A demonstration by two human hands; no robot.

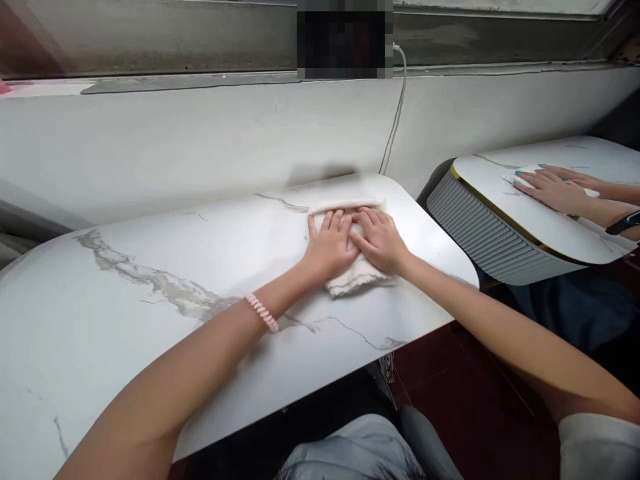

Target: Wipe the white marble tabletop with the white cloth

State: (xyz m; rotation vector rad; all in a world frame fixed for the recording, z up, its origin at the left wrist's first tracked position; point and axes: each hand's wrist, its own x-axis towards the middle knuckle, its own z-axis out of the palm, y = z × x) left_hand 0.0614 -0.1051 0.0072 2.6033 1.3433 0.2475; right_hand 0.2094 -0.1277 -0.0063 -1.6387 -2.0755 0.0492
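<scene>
A folded white cloth lies on the white marble-patterned tabletop, towards its right end. My left hand presses flat on the cloth's left part, fingers spread and pointing away from me. Beside it my right hand rests flat on the right part, fingers stretched out. Thumbs and fingers of the two hands meet or nearly meet in the middle. The cloth's far edge and its frayed near edge show around the hands. A pink coiled band circles my left wrist.
At right, another person's hands lie on a white cloth on a second table with gold trim and a ribbed side. A white wall runs behind both tables. A white cable hangs down it. The floor is dark red.
</scene>
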